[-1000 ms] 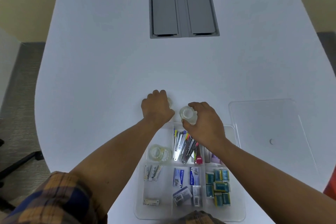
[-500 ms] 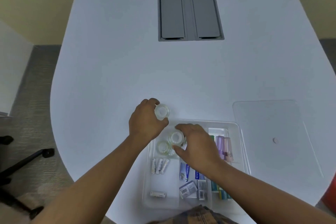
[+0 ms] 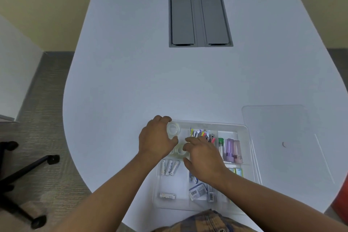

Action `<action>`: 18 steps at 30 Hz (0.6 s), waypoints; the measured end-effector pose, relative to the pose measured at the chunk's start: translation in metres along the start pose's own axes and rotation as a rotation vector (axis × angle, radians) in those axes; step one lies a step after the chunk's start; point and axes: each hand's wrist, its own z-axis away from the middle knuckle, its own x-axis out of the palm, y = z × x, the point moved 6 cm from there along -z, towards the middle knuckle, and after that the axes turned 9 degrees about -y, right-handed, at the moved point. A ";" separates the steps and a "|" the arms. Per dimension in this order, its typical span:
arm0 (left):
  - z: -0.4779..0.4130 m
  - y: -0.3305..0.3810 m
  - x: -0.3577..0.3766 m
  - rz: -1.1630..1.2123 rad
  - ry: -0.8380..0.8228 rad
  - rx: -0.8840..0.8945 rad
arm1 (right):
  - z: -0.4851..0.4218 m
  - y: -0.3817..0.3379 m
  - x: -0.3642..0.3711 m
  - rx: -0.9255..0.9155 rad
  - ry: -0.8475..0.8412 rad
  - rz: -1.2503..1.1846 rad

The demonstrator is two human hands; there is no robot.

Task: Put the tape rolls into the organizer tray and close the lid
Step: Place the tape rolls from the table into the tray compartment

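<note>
The left hand (image 3: 156,137) pinches a clear tape roll (image 3: 173,129) by its rim over the tray (image 3: 246,130) (light, stiff, likely slick); the right hand (image 3: 204,156) curls around another roll (image 3: 179,149).

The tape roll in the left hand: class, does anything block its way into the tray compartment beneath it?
Nothing visible does. The left hand holds the tape roll over the organizer tray's far-left compartment; other rolls lie nearer, beside the right hand.

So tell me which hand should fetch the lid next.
Right. The lid lies on the table to the right of the tray, nearer the right hand. The left hand holds a tape roll.
</note>
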 end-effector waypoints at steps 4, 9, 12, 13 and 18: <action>0.004 0.004 0.014 -0.164 -0.031 0.081 | 0.013 -0.001 0.009 -0.007 -0.033 -0.031; 0.003 0.002 0.028 -0.293 -0.076 0.084 | 0.026 -0.002 0.019 -0.021 -0.079 0.001; 0.005 0.000 0.033 -0.279 -0.061 0.072 | 0.028 -0.001 0.021 -0.018 -0.088 0.006; 0.007 -0.001 0.034 -0.270 -0.049 0.071 | 0.028 -0.001 0.022 -0.015 -0.092 0.008; 0.021 -0.010 0.037 -0.077 -0.014 0.096 | 0.031 -0.002 0.024 -0.001 -0.095 0.018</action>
